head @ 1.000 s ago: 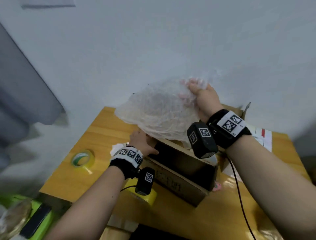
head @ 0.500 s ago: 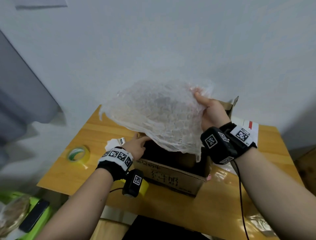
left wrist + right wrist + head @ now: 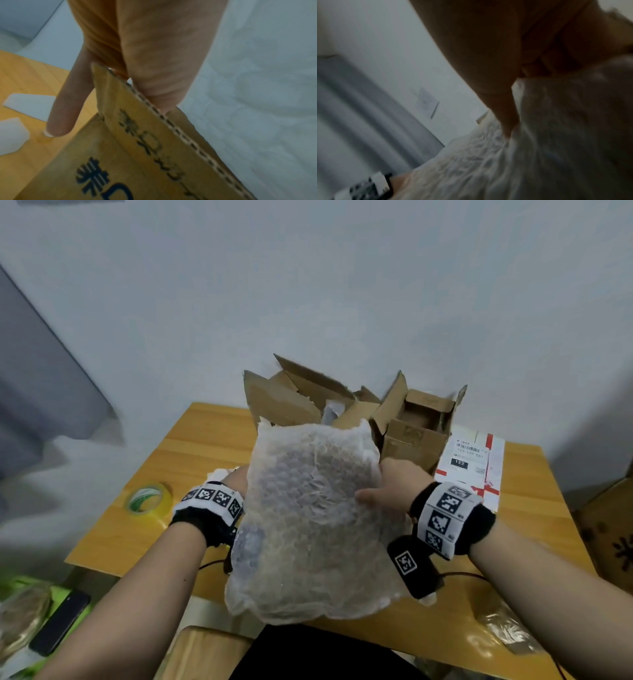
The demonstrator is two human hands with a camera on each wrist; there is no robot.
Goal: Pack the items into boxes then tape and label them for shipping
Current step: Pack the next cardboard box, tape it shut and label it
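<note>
Surface (image 3: 205, 440) of yellow wood carries our open brown cardboard boxes (image 3: 416, 422). Above it hangs the crumpled clear bubble wrap sheet (image 3: 308, 525), pinched by our right hand (image 3: 394, 484). Our left hand (image 3: 145, 54) pinches a printed brown cardboard flap (image 3: 137, 148).

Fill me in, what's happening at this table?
A person is packing. The right hand grips a sheet of bubble wrap held over the wooden table. The left hand holds a flap of a printed cardboard box, hidden under the wrap in the head view. Another open carton, shipping labels and a tape roll wait nearby.
</note>
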